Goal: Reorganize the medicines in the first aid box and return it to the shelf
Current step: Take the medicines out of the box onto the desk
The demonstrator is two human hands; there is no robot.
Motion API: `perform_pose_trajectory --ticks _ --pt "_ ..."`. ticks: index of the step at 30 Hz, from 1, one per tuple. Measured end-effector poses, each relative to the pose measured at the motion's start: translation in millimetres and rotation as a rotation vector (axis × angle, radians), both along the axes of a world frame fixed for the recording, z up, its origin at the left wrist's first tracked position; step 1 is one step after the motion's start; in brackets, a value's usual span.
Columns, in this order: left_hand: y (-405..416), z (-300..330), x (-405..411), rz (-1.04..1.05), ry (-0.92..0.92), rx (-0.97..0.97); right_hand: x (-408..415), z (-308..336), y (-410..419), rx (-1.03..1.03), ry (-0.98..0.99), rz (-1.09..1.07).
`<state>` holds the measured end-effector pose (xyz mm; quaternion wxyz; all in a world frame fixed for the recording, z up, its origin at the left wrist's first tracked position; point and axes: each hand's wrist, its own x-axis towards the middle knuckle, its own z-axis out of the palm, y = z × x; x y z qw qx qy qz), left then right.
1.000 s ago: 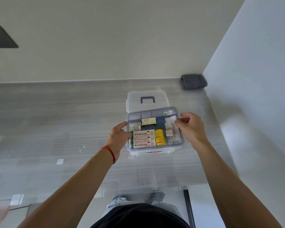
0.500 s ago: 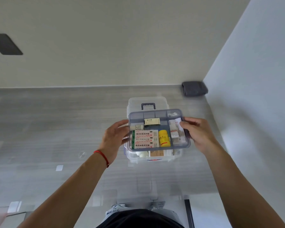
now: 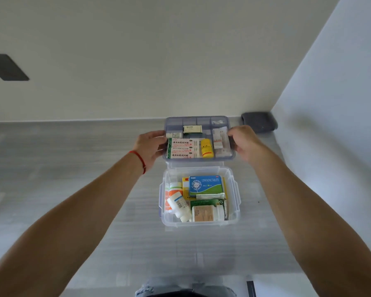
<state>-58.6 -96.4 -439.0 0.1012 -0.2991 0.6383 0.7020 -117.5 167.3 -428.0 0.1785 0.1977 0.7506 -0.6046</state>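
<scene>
The clear first aid box (image 3: 234, 213) stands open on the grey counter, showing a blue and green tablet carton (image 3: 206, 185), white bottles (image 3: 179, 203) and a brown-labelled bottle (image 3: 208, 213). Its grey divided tray (image 3: 198, 120) is held beyond the box, above the counter. My left hand (image 3: 151, 147) grips the tray's left edge and my right hand (image 3: 244, 143) grips its right edge. The tray carries flat white and red cartons (image 3: 182, 148), a yellow bottle (image 3: 207, 148), a small dark box (image 3: 192, 129) and white packets (image 3: 220, 139). The box's lid is hidden behind the tray.
A dark grey folded cloth (image 3: 259, 122) lies in the back right corner. White walls close the counter at the back and on the right (image 3: 330, 125). A dark panel (image 3: 6, 67) is on the back wall, upper left. The grey counter (image 3: 62, 168) stretches to the left.
Both hands lifted the tray out of the box and carried it away from me toward the back wall. The box's lower compartment with its cartons and bottles is now uncovered.
</scene>
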Motion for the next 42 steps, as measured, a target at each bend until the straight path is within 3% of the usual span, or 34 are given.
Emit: perform_pose_trajectory --ticks 4,15,26,28,31,35,38,42 --pt "-0.1 -10.2 -24.7 0.020 -0.091 0.056 -23.0 -19.8 -6.6 -0.067 -0.053 -0.052" --pt "12.9 -43.3 -40.5 -0.090 -0.289 0.069 -41.3 -89.4 -11.1 0.149 -0.161 0.062" --pt "1.9 -58.6 -35.1 0.001 -0.268 0.208 -26.0 -93.4 -2.2 0.251 -0.074 0.240" --pt "2.4 -55.5 -30.7 0.026 -0.239 0.113 -18.6 -86.6 2.8 0.304 -0.019 0.276" --pt "3.2 -47.1 -12.5 -0.055 -0.098 -0.250 -0.8 -72.2 12.6 0.433 0.116 0.266" --pt "3.8 -27.0 54.0 -0.319 0.309 -0.751 49.3 -46.3 24.3 0.579 0.484 0.257" --pt "5.8 -22.3 105.7 -0.557 0.617 -0.965 101.4 -36.1 26.5 0.646 0.727 0.353" --pt "15.9 -25.5 135.3 -0.892 0.619 -1.077 154.2 -46.3 16.0 0.700 0.609 0.643"
